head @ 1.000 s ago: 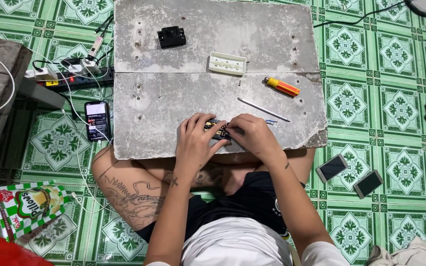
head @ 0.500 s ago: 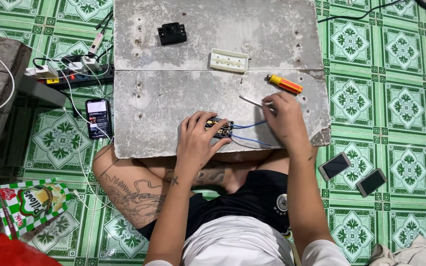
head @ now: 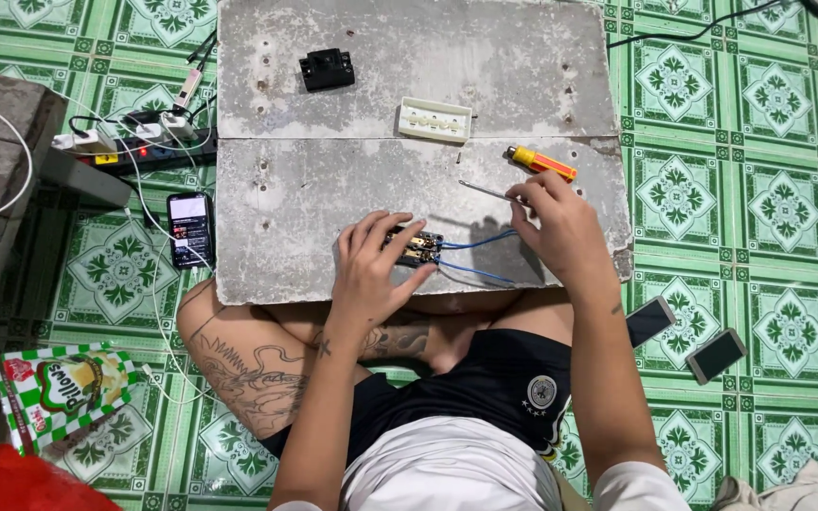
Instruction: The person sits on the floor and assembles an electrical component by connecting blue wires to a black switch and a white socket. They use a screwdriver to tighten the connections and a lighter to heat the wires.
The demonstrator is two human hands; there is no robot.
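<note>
My left hand (head: 375, 268) rests on a small dark electrical switch module (head: 416, 246) lying on the grey board (head: 333, 180); two blue wires (head: 473, 257) run out of its right side. My right hand (head: 557, 222) is further right, its fingertips closed on a thin metal rod (head: 483, 189), which looks like a screwdriver shaft. An orange-and-yellow screwdriver (head: 542, 163) lies just above that hand. A white socket plate (head: 435, 120) and a black switch part (head: 327, 69) lie further up the board.
A phone (head: 190, 228) with a lit screen and a power strip (head: 139, 144) with cables lie left of the board on the green tiled floor. Two more phones (head: 684, 339) lie at the right. A snack bag (head: 63, 390) sits lower left.
My right hand left the switch module and moved right and up to the thin metal rod. The left hand stayed on the module, and the blue wires now show.
</note>
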